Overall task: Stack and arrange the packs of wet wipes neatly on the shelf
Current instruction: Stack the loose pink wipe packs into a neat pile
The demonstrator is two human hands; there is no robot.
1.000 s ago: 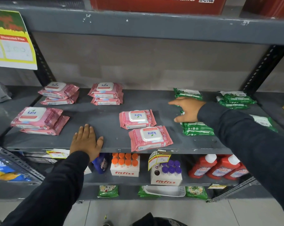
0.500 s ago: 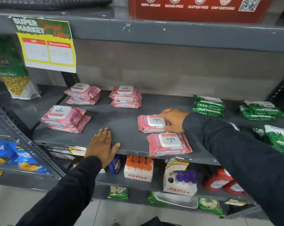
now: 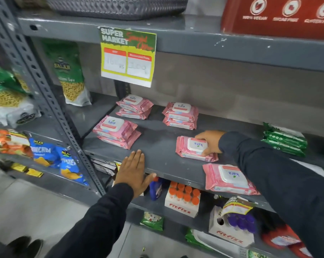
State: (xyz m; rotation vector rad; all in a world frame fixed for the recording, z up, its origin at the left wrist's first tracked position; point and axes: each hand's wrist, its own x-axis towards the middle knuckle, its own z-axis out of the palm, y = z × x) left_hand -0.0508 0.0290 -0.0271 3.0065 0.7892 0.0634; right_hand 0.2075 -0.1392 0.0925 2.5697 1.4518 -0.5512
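Pink wet wipe packs lie on the grey shelf (image 3: 157,146). Three stacks of two stand at the back left (image 3: 134,107), front left (image 3: 116,131) and back middle (image 3: 180,115). A single pink pack (image 3: 187,151) lies mid-shelf, and my right hand (image 3: 210,142) grips it from the right over its white lid. Another single pink pack (image 3: 228,180) rests at the shelf's front edge, partly under my right sleeve. My left hand (image 3: 133,171) lies flat, fingers together, on the front edge of the shelf, holding nothing.
Green wipe packs (image 3: 285,141) are stacked at the right of the shelf. A price sign (image 3: 127,56) hangs from the shelf above. Snack bags (image 3: 70,71) fill the left bay. Fitfizz bottle boxes (image 3: 183,200) sit on the shelf below.
My right hand moved left from the green packs onto the middle pink pack and closed on it. The view swung left. My left hand stayed on the shelf edge.
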